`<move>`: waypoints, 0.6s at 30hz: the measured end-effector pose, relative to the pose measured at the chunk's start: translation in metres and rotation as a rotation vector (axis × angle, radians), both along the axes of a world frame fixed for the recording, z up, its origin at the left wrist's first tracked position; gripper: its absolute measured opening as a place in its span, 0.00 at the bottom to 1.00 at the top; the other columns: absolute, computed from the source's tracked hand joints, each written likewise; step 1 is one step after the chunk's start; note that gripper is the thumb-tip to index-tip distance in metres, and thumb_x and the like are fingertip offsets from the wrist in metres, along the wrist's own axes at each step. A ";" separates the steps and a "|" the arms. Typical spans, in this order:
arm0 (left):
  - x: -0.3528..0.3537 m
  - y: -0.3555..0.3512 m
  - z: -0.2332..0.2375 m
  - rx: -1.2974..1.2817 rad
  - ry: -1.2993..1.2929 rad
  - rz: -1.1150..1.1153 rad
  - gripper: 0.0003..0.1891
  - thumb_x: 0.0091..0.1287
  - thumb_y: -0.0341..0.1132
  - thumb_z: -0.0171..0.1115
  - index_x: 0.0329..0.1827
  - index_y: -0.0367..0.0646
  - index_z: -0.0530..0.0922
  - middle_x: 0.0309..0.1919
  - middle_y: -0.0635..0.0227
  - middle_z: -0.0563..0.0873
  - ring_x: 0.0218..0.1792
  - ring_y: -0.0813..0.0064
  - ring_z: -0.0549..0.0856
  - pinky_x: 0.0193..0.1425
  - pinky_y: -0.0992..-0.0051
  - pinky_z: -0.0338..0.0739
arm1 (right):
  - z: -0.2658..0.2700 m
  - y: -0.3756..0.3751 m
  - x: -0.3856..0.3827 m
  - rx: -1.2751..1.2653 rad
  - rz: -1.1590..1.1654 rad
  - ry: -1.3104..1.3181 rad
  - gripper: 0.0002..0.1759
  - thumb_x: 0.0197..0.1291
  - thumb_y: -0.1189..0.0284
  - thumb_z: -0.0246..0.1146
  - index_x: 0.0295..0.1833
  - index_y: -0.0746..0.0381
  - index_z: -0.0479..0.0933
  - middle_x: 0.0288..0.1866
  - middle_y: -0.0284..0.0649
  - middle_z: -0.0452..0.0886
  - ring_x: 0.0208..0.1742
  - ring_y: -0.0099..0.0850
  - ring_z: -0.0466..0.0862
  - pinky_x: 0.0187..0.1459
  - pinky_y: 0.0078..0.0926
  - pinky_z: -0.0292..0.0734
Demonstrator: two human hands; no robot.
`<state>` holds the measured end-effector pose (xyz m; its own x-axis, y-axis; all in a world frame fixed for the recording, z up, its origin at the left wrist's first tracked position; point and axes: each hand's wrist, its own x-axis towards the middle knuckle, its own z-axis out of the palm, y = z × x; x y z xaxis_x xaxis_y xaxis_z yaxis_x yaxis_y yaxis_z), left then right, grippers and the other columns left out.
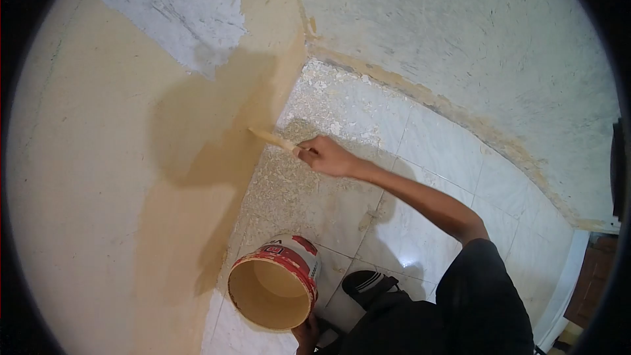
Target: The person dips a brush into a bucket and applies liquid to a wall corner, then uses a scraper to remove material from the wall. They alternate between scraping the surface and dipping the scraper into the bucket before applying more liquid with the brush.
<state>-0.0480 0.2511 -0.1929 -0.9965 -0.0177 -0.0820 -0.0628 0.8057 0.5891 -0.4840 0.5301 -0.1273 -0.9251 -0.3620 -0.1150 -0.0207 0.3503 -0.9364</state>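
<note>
My right hand is closed around the handle of a paintbrush coated in cream paint. The brush points left, its tip right at the lower part of the left wall. At the bottom of the view, my left hand grips a paint bucket by its near side, its fingers partly hidden. White and red on the outside, the bucket tilts with its mouth toward me, and cream paint shows inside.
Flakes of scraped paint litter the tiled floor along the wall and corner. A white bare patch marks the upper left wall. The right wall is scuffed. My sandalled foot is beside the bucket; a brown door stands far right.
</note>
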 end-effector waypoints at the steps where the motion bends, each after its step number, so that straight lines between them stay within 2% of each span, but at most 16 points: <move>1: -0.003 0.003 0.003 0.035 0.020 0.018 0.06 0.66 0.32 0.59 0.37 0.38 0.78 0.27 0.58 0.79 0.27 0.62 0.79 0.30 0.65 0.74 | -0.001 0.009 -0.011 0.013 0.075 0.014 0.15 0.63 0.68 0.54 0.37 0.70 0.79 0.21 0.51 0.76 0.22 0.36 0.75 0.30 0.38 0.71; 3: -0.003 0.006 0.007 0.072 0.034 0.036 0.05 0.66 0.32 0.59 0.37 0.38 0.78 0.27 0.57 0.79 0.27 0.61 0.79 0.30 0.64 0.74 | -0.015 0.024 -0.047 -0.009 0.133 0.134 0.16 0.68 0.64 0.55 0.35 0.65 0.81 0.15 0.32 0.69 0.18 0.23 0.68 0.23 0.28 0.67; 5: -0.002 0.004 0.008 0.119 -0.091 0.064 0.05 0.66 0.31 0.58 0.38 0.38 0.77 0.28 0.57 0.80 0.28 0.59 0.79 0.32 0.63 0.74 | 0.014 0.049 -0.083 0.091 0.135 -0.230 0.15 0.66 0.62 0.58 0.36 0.63 0.82 0.16 0.30 0.69 0.16 0.20 0.66 0.18 0.23 0.62; 7: 0.003 0.002 0.004 0.107 -0.092 0.069 0.05 0.66 0.31 0.58 0.38 0.38 0.77 0.28 0.57 0.80 0.28 0.58 0.79 0.32 0.62 0.74 | 0.016 0.067 -0.115 0.111 0.052 -0.262 0.15 0.64 0.61 0.61 0.35 0.62 0.82 0.17 0.29 0.70 0.15 0.18 0.65 0.14 0.21 0.58; 9: 0.001 0.003 0.004 0.101 -0.094 0.064 0.05 0.67 0.31 0.58 0.38 0.38 0.77 0.28 0.57 0.80 0.29 0.57 0.79 0.33 0.62 0.74 | 0.018 0.084 -0.136 0.116 0.004 -0.292 0.17 0.63 0.59 0.61 0.34 0.63 0.81 0.17 0.29 0.69 0.14 0.19 0.65 0.14 0.21 0.59; 11: -0.006 0.009 0.013 0.149 -0.057 0.079 0.06 0.67 0.32 0.58 0.38 0.38 0.77 0.28 0.57 0.80 0.30 0.58 0.80 0.34 0.63 0.75 | 0.004 0.095 -0.143 0.135 -0.008 -0.237 0.19 0.63 0.60 0.60 0.32 0.66 0.80 0.16 0.31 0.70 0.12 0.22 0.67 0.14 0.23 0.62; 13: -0.005 0.007 0.010 0.121 -0.060 0.055 0.06 0.67 0.32 0.58 0.38 0.38 0.77 0.28 0.56 0.80 0.30 0.57 0.80 0.34 0.62 0.75 | -0.006 0.095 -0.140 0.251 -0.364 -0.017 0.20 0.63 0.61 0.58 0.28 0.68 0.79 0.16 0.36 0.73 0.11 0.25 0.70 0.14 0.28 0.65; 17: -0.007 0.011 0.016 0.106 -0.090 0.099 0.06 0.68 0.32 0.57 0.38 0.38 0.77 0.30 0.56 0.80 0.31 0.56 0.80 0.34 0.62 0.75 | -0.029 0.077 -0.129 0.192 -0.538 -0.039 0.23 0.63 0.62 0.57 0.24 0.70 0.77 0.16 0.40 0.75 0.11 0.28 0.72 0.15 0.31 0.68; 18: -0.006 0.010 0.016 0.105 -0.096 0.097 0.06 0.68 0.32 0.57 0.38 0.38 0.77 0.30 0.56 0.80 0.31 0.56 0.80 0.34 0.62 0.75 | -0.046 0.071 -0.134 0.115 -0.626 -0.070 0.24 0.61 0.62 0.58 0.24 0.73 0.77 0.17 0.47 0.77 0.14 0.34 0.78 0.19 0.34 0.72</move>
<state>-0.0537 0.2609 -0.1772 -0.9781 -0.0993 -0.1829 -0.1968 0.7275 0.6573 -0.6176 0.6011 -0.1738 -0.9463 0.2629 -0.1883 0.2800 0.3748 -0.8838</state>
